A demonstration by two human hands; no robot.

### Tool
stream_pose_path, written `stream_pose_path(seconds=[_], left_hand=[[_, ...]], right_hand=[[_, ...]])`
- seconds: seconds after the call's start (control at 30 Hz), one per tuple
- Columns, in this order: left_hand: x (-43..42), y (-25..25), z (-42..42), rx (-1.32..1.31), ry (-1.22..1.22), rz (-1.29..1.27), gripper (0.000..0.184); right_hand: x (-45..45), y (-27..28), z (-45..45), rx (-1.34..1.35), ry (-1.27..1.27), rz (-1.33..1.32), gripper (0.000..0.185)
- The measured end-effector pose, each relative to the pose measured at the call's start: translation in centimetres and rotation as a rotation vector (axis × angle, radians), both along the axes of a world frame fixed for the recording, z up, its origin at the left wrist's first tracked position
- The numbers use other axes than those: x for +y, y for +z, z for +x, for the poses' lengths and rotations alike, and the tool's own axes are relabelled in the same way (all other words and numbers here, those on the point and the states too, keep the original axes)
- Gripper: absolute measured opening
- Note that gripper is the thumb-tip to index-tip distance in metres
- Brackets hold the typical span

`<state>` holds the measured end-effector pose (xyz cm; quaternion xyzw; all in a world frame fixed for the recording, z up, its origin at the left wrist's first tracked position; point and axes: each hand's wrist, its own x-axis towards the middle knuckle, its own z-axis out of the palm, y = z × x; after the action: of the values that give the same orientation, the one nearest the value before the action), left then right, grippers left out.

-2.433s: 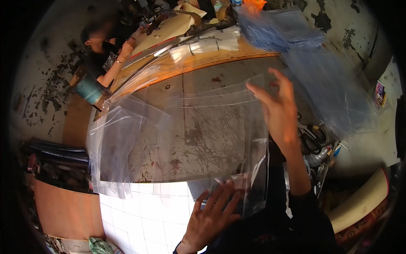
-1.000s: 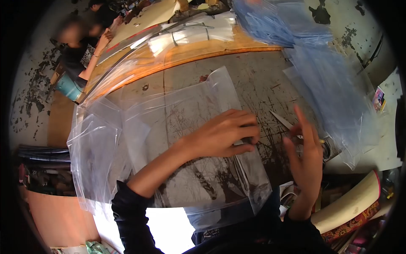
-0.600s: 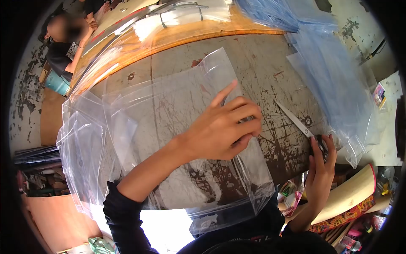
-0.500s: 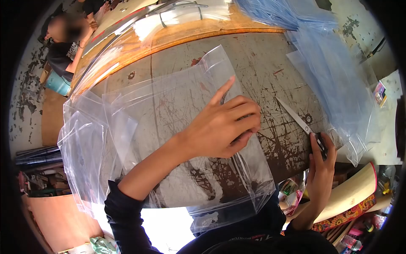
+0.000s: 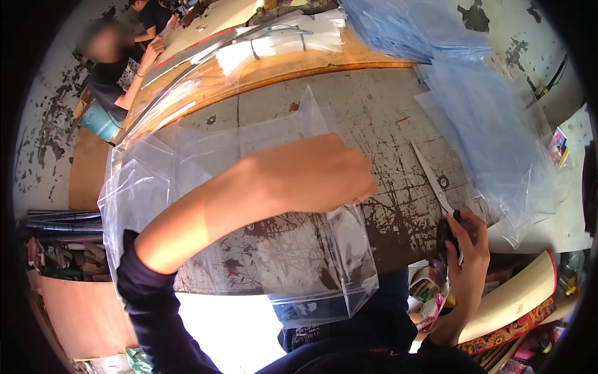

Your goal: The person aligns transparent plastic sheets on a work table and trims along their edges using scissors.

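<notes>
A clear plastic sheet [image 5: 280, 249] with folded edges lies across the worn table in front of me, its near corner hanging over the edge. Above its right side, my left hand [image 5: 330, 171] is closed, knuckles up, pinching the sheet's edge; the fingertips are mostly hidden beneath the hand. To the right, my right hand [image 5: 470, 246] has its fingers at the black handles of a pair of scissors [image 5: 430, 174]. The blades lie together on the tabletop, pointing away from me.
A pile of bluish plastic sheets [image 5: 492, 131] covers the table's right side. Bundled clear strips [image 5: 280, 47] lie on a wooden board [image 5: 374, 57] at the back. Another person [image 5: 112, 75] sits at the far left. A rolled sheet [image 5: 517, 299] stands at lower right.
My left hand has gone from spread fingers to a closed grip, and the sheet's right edge has shifted left. My right hand has turned slightly with the scissors, which point more straight away.
</notes>
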<state>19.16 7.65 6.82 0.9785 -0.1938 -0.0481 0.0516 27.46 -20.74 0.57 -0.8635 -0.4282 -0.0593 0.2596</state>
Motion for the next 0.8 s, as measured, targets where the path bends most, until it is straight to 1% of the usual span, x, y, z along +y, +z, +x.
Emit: stream_pose_path(seconds=[0.07, 0.1, 0.17, 0.2, 0.27, 0.3, 0.33, 0.4, 0.43, 0.47, 0.53, 0.57, 0.6, 0.63, 0.7, 0.73, 0.77, 0.8], left_hand=[[0.0, -0.1, 1.3, 0.261, 0.018, -0.13, 0.01], [0.3, -0.3, 1.8, 0.258, 0.01, -0.125, 0.01], [0.9, -1.7, 2.7, 0.368, -0.087, -0.321, 0.013], [1.5, -2.8, 3.3, 0.377, -0.101, -0.329, 0.013], [2.3, -5.1, 3.9, 0.439, -0.21, -0.654, 0.013], [2.4, -5.4, 3.9, 0.444, -0.219, -0.682, 0.014], [2.4, -5.6, 3.9, 0.448, -0.222, -0.688, 0.014], [2.2, -5.7, 3.7, 0.427, -0.184, -0.682, 0.014], [2.0, -5.5, 3.6, 0.426, -0.185, -0.689, 0.014], [1.9, -5.2, 3.5, 0.427, -0.222, -0.698, 0.014], [1.5, -5.2, 3.5, 0.43, -0.258, -0.717, 0.014], [1.1, -5.3, 3.6, 0.392, -0.293, -0.695, 0.014], [0.8, -5.3, 3.6, 0.354, -0.327, -0.672, 0.014], [0.5, -5.4, 3.7, 0.357, -0.326, -0.675, 0.014], [-0.1, -5.6, 3.7, 0.312, -0.365, -0.648, 0.015], [-0.2, -5.6, 3.6, 0.316, -0.365, -0.652, 0.015], [-0.2, -5.7, 3.7, 0.325, -0.337, -0.669, 0.015], [-0.1, -5.8, 3.7, 0.335, -0.308, -0.684, 0.014]], right_hand=[[-0.2, -0.2, -0.5, 0.035, -0.082, -0.018, 0.045], [-0.3, -0.2, -0.6, 0.032, -0.09, -0.015, 0.045], [-0.5, -0.3, -1.1, 0.044, -0.196, -0.088, 0.05], [-0.6, -0.1, -1.2, 0.051, -0.21, -0.099, 0.05], [-1.0, 0.8, -1.2, 0.166, -0.184, -0.037, 0.053], [-1.6, 1.1, -1.1, 0.265, -0.187, -0.047, 0.052], [-2.0, 0.7, -1.2, 0.267, -0.19, -0.053, 0.052], [-3.1, -0.5, -1.6, 0.556, -0.12, 0.33, 0.05], [-4.0, -0.7, -1.9, 0.655, -0.155, 0.289, 0.052], [-4.3, -1.1, -2.3, 0.657, -0.157, 0.28, 0.052], [-4.4, -2.1, -3.1, 1.101, 0.08, 0.559, 0.06], [-4.3, -2.2, -3.9, 1.293, 0.097, 0.604, 0.072], [-4.3, -2.5, -4.9, 1.298, 0.092, 0.6, 0.072], [-4.2, -3.0, -6.0, 1.295, 0.048, 0.58, 0.08], [-3.4, -2.4, -6.9, 1.385, -0.07, 0.474, 0.091], [-4.2, -3.2, -6.7, 1.388, -0.074, 0.471, 0.091], [-5.1, -4.4, -6.3, 1.445, 0.045, 0.446, 0.087], [-5.4, -4.2, -6.6, 1.49, 0.021, 0.42, 0.082]])
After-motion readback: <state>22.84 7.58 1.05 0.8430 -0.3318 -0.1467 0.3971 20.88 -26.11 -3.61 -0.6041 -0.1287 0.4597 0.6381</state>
